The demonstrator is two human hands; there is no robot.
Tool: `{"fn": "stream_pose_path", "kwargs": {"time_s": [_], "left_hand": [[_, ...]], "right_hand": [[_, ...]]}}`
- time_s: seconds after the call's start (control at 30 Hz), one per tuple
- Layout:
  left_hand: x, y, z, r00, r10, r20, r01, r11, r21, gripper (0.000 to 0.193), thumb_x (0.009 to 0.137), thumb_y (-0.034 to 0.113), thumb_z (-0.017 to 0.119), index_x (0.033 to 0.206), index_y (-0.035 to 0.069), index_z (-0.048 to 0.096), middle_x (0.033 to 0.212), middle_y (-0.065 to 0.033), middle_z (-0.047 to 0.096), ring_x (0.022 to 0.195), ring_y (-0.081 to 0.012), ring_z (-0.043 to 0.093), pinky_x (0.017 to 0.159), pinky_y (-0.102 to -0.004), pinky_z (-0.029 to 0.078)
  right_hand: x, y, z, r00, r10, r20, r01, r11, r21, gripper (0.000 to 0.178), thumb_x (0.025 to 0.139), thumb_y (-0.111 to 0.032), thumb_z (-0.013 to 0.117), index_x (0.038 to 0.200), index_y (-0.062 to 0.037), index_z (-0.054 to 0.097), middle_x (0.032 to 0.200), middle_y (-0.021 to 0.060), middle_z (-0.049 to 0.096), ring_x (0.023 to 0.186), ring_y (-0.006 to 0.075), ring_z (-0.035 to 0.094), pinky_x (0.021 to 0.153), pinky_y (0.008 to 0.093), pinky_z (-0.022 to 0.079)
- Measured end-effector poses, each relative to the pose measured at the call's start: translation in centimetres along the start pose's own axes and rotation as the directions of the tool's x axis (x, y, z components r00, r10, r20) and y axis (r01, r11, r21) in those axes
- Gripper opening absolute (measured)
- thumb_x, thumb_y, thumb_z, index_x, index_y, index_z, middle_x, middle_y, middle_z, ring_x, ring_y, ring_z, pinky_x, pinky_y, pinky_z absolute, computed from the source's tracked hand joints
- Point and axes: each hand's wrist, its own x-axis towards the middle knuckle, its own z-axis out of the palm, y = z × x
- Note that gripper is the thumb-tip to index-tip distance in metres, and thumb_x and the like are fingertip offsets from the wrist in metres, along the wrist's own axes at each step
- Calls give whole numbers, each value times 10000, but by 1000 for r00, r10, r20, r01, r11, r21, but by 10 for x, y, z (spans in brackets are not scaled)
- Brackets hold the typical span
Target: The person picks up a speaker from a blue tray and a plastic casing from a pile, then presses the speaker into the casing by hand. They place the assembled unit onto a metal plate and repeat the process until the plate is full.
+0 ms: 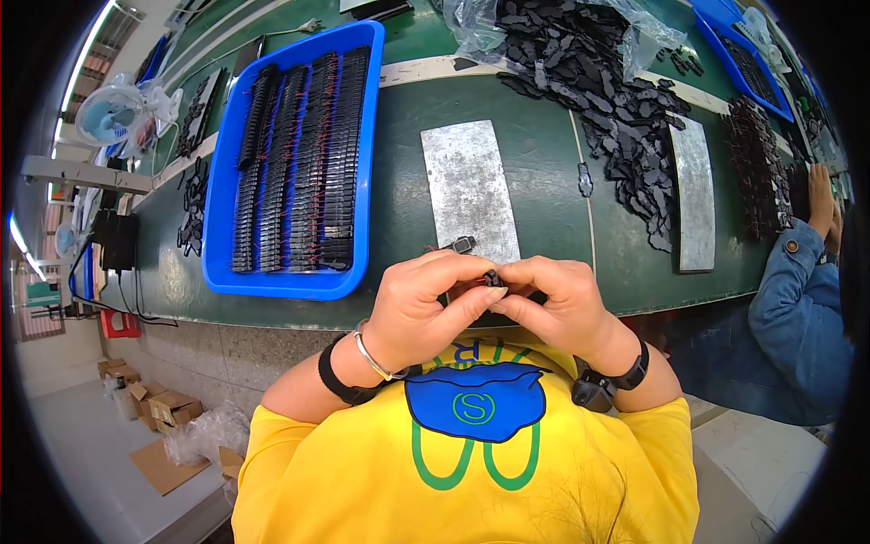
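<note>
Shows, at ten o'clock from the hands, a long blue tray [281, 286] on the green table [544, 163], packed with four columns of slim black pieces [343, 181] set close together and flecked with red between the columns. Shows a second blue tray [716, 20] between one and two o'clock, near the far edge of the view, with dark contents too small to sort. Has a clear plastic bag [648, 41] at one o'clock, beside a heap of flat black parts [625, 136]. Holds a small black component [494, 279] at the centre of the dial, in front of the chest by the table's near edge, pinched between the left hand [421, 295] and the right hand [562, 295], with the thumb and forefinger of each closed on it and the other fingers curled. Looks dark, lumpy and slightly glossy, with a trace of red at nine o'clock; too covered by fingertips to tell the full shape. Lies just nearer than a scuffed metal plate [471, 181] at twelve o'clock.
</note>
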Motion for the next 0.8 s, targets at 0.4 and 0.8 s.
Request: {"fn": "stream_pose_path", "kwargs": {"time_s": [0.4,0.8], "left_hand": [[9,-8,-14,959,174,226,-148,981,-126,144,757,44,726,882,15,661,710,-72,631,605,-156,599,553,-239,450],[-2,-8,-6,980,190,58,-190,982,-2,124,746,80,736,812,28,645,645,-63,612,523,-168,566,489,-257,421]], "right_hand": [[1,-5,-7,967,61,246,-108,977,183,196,741,-59,761,870,15,633,749,101,672,662,156,675,591,250,520],[3,5,10,974,-210,90,214,976,-41,144,783,-75,713,860,8,624,691,120,632,576,264,633,514,303,476]]}}
